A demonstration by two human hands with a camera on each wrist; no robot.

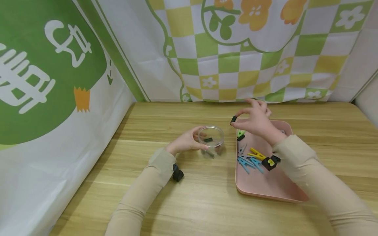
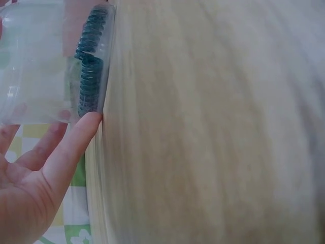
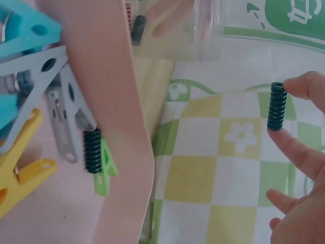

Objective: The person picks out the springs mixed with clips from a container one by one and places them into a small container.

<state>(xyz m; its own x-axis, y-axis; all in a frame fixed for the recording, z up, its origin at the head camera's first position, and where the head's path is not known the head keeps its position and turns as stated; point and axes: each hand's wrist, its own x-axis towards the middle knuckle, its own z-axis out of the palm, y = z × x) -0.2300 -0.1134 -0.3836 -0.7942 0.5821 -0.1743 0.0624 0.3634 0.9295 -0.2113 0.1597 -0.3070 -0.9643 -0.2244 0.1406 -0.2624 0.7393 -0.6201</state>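
Observation:
My left hand [image 1: 186, 141] grips a clear round jar [image 1: 223, 137] standing on the wooden table, thumb and fingers around its side. Dark green coil springs [image 2: 90, 81] lie at the bottom of the jar, and a reddish one [image 3: 128, 14] shows in the right wrist view. Between thumb and forefinger, my right hand [image 1: 256, 120] pinches another dark green spring [image 3: 277, 105], up over the far left corner of a pink tray [image 1: 265, 186]. Inside that tray, one more green spring [image 3: 93, 151] rests against a light green clothespin [image 3: 105, 170].
Yellow [image 1: 257, 153], blue [image 1: 244, 163] and grey clothespins [image 3: 63, 112] lie in the tray, mostly along its left side. A patterned cloth [image 1: 212, 65] hangs behind the table's far edge, and a white and green sheet [image 1: 97, 131] borders the left.

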